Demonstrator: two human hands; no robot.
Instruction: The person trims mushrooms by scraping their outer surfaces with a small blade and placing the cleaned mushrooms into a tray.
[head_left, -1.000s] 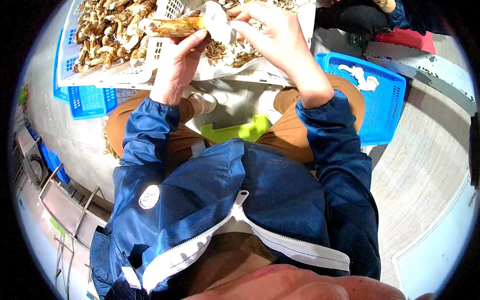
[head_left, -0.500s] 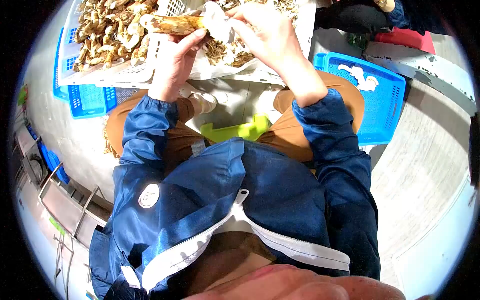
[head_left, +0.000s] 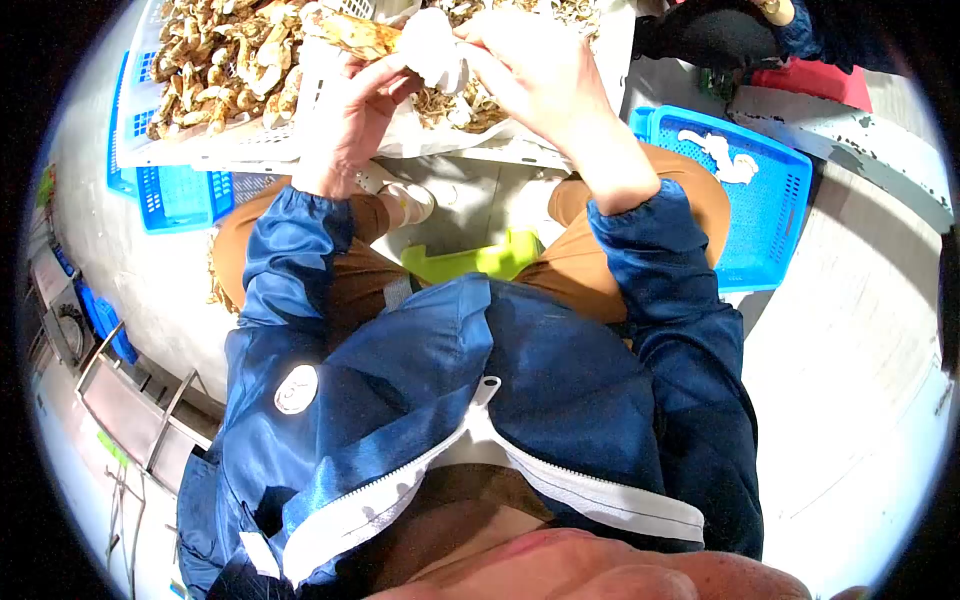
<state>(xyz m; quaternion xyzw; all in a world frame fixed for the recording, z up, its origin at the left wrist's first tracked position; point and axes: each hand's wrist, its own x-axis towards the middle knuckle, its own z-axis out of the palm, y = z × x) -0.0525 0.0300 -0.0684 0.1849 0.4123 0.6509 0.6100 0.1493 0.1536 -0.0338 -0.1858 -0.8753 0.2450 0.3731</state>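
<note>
A long mushroom (head_left: 360,36) lies slantwise at the top centre, its left part brown and yellowish, its right end bright white. My left hand (head_left: 362,115) holds it from below, thumb and fingers pressed around its middle. At its white end (head_left: 432,50), my right hand (head_left: 535,70) has its fingers pinched together; whether a tool is between them I cannot make out. Many brown mushrooms (head_left: 225,70) fill the white basket at the upper left. Under my hands, thin peelings (head_left: 465,108) lie on a white sheet in a tray.
A blue basket (head_left: 755,225) holding white pieces (head_left: 720,155) stands right of my knee. Another blue basket (head_left: 180,200) is under the left edge of the white one. A lime-green stool (head_left: 475,262) shows between my legs. Another person's dark sleeve (head_left: 810,35) appears at the upper right.
The mushroom has tilted and turned in my left hand, its brown end now higher and its white end more exposed. My right hand has shifted slightly left and stays at the white end.
</note>
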